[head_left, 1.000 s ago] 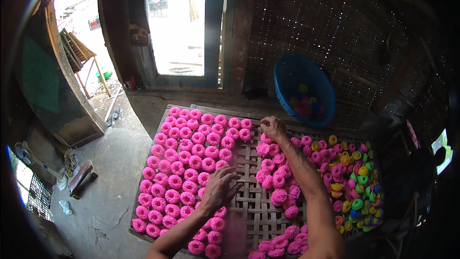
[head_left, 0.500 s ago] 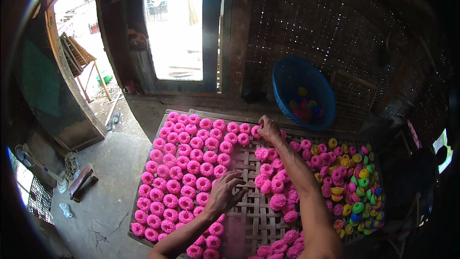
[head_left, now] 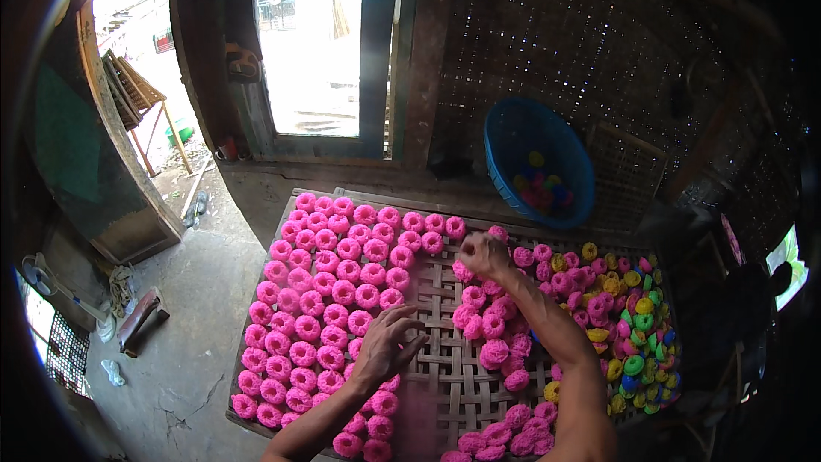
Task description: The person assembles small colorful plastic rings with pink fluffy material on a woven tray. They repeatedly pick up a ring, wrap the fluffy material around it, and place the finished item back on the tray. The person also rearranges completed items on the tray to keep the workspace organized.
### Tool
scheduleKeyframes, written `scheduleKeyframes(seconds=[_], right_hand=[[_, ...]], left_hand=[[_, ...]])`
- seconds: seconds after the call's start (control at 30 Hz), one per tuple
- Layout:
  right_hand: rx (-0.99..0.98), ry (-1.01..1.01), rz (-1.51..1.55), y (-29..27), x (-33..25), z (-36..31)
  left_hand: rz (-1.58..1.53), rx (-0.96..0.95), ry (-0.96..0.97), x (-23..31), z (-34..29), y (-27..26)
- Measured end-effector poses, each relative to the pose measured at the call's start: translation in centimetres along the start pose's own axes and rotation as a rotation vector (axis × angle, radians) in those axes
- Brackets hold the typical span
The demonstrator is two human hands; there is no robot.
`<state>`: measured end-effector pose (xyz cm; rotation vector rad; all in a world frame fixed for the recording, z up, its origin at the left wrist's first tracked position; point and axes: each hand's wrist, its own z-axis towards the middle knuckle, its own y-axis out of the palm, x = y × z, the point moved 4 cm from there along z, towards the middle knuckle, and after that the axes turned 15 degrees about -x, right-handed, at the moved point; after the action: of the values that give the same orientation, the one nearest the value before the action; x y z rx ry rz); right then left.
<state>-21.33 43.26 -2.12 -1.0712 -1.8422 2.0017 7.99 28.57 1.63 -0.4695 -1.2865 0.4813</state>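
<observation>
Rows of pink crinkled rings [head_left: 343, 292] cover the left half of a slatted woven tray [head_left: 445, 346]. My left hand [head_left: 389, 346] hovers at the right edge of these rows, fingers spread and apart, with nothing in it. Near the tray's far edge, my right hand [head_left: 486, 255] is bent downward over the top of a loose pink heap [head_left: 496, 325]. Its fingers are blurred and partly hidden, so I cannot tell if they grip a ring. One pink ring [head_left: 455, 227] at the end of the far row lies just left of that hand.
Mixed yellow, green, blue and pink pieces [head_left: 637, 334] are heaped on the tray's right end. Beyond the far edge, a blue basin [head_left: 540, 167] leans with several coloured pieces inside. More loose pink rings [head_left: 513, 432] lie at the near edge. A doorway opens at the left.
My right hand has drawn back from the ring at the far row's end and shifted slightly right and nearer, over the loose heap. My left hand stays spread, moved slightly left.
</observation>
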Motion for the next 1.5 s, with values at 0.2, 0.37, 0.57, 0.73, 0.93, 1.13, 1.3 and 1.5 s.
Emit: scheduleKeyframes(seconds=[0.2, 0.37, 0.57, 0.73, 0.93, 1.13, 1.3, 1.5], right_hand=[[0.072, -0.093, -0.279, 0.4, -1.1, -2.0], [0.013, 0.105, 0.102, -0.3, 2.4, 1.0], [-0.064, 0.143, 0.432, 1.1, 2.9, 2.9], [0.177, 0.115, 0.285, 1.7, 1.7, 3.6], [0.207, 0.132, 0.086, -0.7, 1.6, 0.6], [-0.161, 0.135, -0.285, -0.5, 2.0, -3.5], [-0.040, -0.001, -0.197, -0.7, -0.1, -2.7], [0.009, 0.111, 0.427, 2.8, -3.8, 1.6]], left_hand=[[-0.006, -0.023, 0.018, 1.1, 0.0, 0.1], [0.026, -0.010, -0.003, 1.0, -1.1, -0.2], [0.037, 0.024, -0.033, 0.4, -2.1, -0.9], [0.005, 0.016, -0.046, 0.5, -2.0, -0.6], [0.007, 0.007, -0.049, -0.4, -2.3, -0.9], [0.066, 0.021, -0.034, -0.6, -1.6, -0.9], [-0.012, -0.006, -0.042, -0.1, -1.6, -0.8], [-0.025, -0.004, -0.051, 0.2, -2.1, -1.1]])
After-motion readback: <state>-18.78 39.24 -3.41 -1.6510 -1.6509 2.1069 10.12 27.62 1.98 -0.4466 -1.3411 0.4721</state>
